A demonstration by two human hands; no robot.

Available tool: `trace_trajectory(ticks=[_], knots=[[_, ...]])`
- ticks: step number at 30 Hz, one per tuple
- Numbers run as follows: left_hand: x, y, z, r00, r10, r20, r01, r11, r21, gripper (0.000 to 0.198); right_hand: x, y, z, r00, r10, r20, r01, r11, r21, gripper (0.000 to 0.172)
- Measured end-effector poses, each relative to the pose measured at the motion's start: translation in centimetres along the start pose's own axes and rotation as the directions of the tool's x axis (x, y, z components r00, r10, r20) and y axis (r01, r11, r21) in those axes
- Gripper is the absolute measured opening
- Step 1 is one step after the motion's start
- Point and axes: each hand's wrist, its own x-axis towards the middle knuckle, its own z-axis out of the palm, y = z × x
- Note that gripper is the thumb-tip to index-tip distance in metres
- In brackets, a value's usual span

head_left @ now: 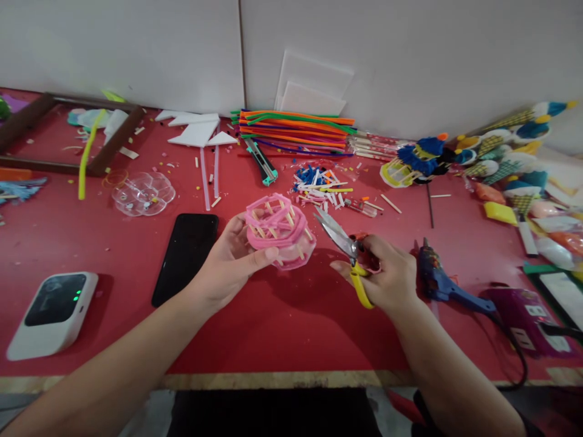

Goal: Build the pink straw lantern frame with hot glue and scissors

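Clasping a pink craft piece (281, 241), the left grip (231, 261) has a phone (184, 261) just beside it, while the right grip (392, 270) clamps scissors (352, 247)

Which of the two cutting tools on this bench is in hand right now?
The scissors with the yellow handle loop, held in the right hand; the teal-and-black cutter lies on the red table, touched by neither hand.

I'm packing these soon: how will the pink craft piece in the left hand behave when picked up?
The pink craft piece seems light, being an open frame; its thin sticks might snap if squeezed. Its angular outline may resist rolling.
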Motion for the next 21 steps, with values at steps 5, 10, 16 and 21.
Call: trace_trajectory(ticks=[5,10,16,21], knots=[[-0.05,-0.26,-0.17,0.997,0.048,-0.055,-0.046,0.998,0.033,0.072,-0.05,-0.21,-0.04,1.000,-0.018,-0.007,0.018,1.000,-0.010,0.044],[-0.23,-0.24,-0.02,0.999,0.033,-0.013,-0.032,0.995,0.098,0.077,0.00,-0.43,-0.16,0.999,-0.048,-0.017,0.048,0.999,-0.017,0.044],[-0.37,-0.31,-0.05,0.999,0.034,-0.003,-0.033,0.988,0.149,0.079,0.03,-0.11,-0.02,0.997,-0.070,0.014,0.070,0.997,0.020,0.040],[-0.64,-0.35,-0.09,0.992,0.106,-0.069,-0.086,0.964,0.251,0.084,0.10,-0.12,0.03,0.996,-0.092,0.012,0.091,0.994,0.051,0.040]])
